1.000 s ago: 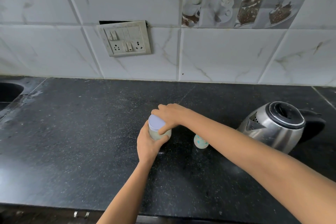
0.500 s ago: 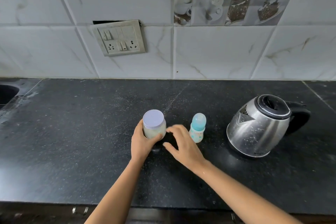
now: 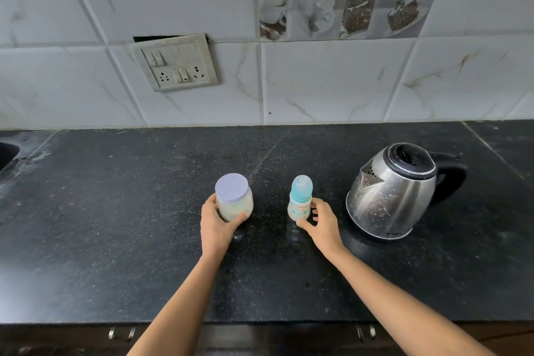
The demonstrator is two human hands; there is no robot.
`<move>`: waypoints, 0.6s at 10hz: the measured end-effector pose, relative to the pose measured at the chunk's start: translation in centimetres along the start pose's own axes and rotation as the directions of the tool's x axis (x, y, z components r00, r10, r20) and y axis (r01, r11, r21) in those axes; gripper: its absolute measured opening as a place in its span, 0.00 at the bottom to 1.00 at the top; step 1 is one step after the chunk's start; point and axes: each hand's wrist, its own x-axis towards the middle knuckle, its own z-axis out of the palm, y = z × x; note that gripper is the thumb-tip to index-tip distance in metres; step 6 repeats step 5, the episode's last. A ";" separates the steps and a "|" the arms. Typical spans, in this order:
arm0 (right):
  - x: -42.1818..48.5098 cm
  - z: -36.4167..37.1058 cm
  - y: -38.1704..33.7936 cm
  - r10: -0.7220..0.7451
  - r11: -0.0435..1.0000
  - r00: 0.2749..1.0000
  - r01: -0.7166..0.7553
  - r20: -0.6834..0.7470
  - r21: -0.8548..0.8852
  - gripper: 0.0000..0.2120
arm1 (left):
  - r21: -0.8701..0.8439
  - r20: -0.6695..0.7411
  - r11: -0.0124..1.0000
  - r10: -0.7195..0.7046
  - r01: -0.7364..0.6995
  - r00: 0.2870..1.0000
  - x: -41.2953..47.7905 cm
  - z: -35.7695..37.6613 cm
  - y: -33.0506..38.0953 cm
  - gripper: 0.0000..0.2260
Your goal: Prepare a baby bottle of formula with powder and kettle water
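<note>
Black stone worktop (image 3: 115,254), bearing every item; steel kettle (image 3: 396,193), lid closed, upright, spout turned left, taken here as the landmark; powder jar (image 3: 234,205), lilac-lidded and pale-filled, upright well to the left of the kettle; baby bottle (image 3: 300,199), blue teat cap on, upright between jar and kettle, near the kettle's spout side but apart from it. Left hand (image 3: 215,228), on the jar's side away from the kettle, wraps the lower wall, fingers (image 3: 210,202) curled round it in a grip; right hand (image 3: 325,225), just left of the kettle's base, grips the bottle's lower body between thumb and curled fingers (image 3: 315,206). Handling, as judged: bottle small, light, smooth plastic, easily tipped, best held round the body while the cap is unscrewed; jar rigid, probably light, wall braced while the lid is twisted; kettle heaviest, to be lifted by its black handle only.
</note>
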 end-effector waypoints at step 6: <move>-0.6 -1.1 -1.1 -0.120 0.992 0.980 0.114 -0.159 -0.048 0.26 | 0.095 -0.055 0.991 0.099 -0.093 0.994 -1.1 -0.5 0.7 0.41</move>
